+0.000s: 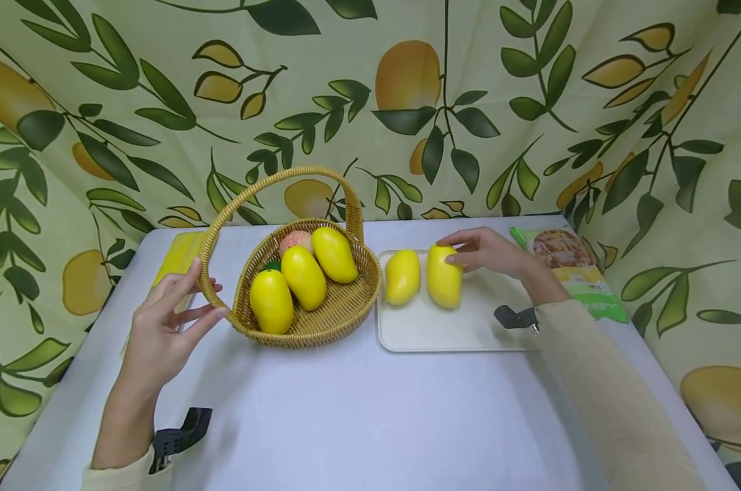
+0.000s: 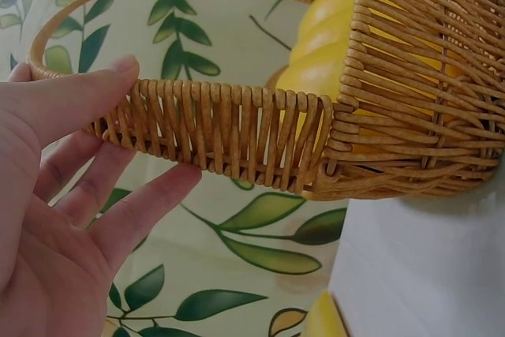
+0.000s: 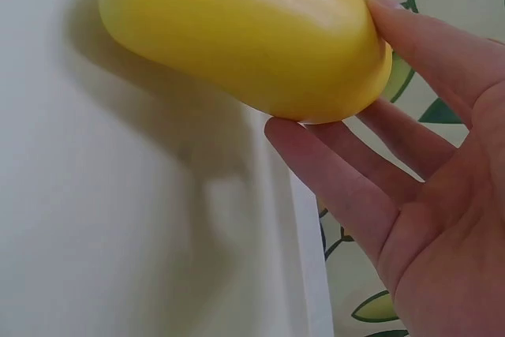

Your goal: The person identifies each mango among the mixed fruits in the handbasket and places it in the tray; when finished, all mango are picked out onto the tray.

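Note:
A wicker basket with a tall arched handle tilts toward the viewer. It holds several yellow mangoes, a pinkish round fruit and something dark green, mostly hidden. My left hand grips the handle low on its left side, thumb and fingers on opposite faces. On a white tray to the right lies one mango. Beside it, my right hand pinches the far end of another mango between thumb and fingertips. Whether that mango touches the tray is hard to tell.
Behind the tray's right end lies a green and white printed food packet. A flat yellow item sits left of the basket, partly behind my left hand. A leaf-and-fruit patterned cloth hangs around the white table.

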The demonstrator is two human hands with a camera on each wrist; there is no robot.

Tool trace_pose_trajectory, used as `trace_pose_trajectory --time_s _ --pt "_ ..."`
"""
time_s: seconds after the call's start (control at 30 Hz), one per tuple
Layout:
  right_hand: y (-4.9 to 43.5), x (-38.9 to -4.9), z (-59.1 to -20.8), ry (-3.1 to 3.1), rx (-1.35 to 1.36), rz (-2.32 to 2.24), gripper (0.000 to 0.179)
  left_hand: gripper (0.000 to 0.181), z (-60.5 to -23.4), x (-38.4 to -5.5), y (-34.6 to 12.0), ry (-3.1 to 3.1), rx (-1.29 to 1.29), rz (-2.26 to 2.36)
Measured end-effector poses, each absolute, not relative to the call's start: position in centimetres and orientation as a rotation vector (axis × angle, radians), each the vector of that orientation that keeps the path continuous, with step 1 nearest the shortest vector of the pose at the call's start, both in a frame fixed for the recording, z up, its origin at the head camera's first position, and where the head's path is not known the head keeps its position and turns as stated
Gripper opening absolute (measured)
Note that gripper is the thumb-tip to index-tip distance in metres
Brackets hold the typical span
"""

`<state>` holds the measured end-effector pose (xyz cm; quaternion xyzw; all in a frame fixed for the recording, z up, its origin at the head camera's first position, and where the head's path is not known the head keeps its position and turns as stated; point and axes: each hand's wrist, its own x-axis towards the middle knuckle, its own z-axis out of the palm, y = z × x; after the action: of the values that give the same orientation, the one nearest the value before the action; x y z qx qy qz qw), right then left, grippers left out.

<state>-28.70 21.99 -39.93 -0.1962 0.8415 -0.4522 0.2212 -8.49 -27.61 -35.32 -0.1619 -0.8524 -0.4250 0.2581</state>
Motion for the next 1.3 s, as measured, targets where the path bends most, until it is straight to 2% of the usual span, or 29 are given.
trace_pose_trajectory --time_s 0.43,0.8,1.3 --pt "21.6 -28.99 -40.5 2.34 -0.536 -1.231 0.042 0.094 -35.39 -8.49 -27.66 -2.305 -0.442 -1.147" --pt "21.7 -28.96 -40.74 2.428 -0.632 -1.093 0.055 0.093 -35.51 -8.58 -27.57 -2.299 -0.451 -1.151" --pt "21.1 -28.69 -40.64 2.441 -0.526 -1.015 0.055 0.093 -35.45 -8.64 -27.62 -2.297 -0.449 -1.152"
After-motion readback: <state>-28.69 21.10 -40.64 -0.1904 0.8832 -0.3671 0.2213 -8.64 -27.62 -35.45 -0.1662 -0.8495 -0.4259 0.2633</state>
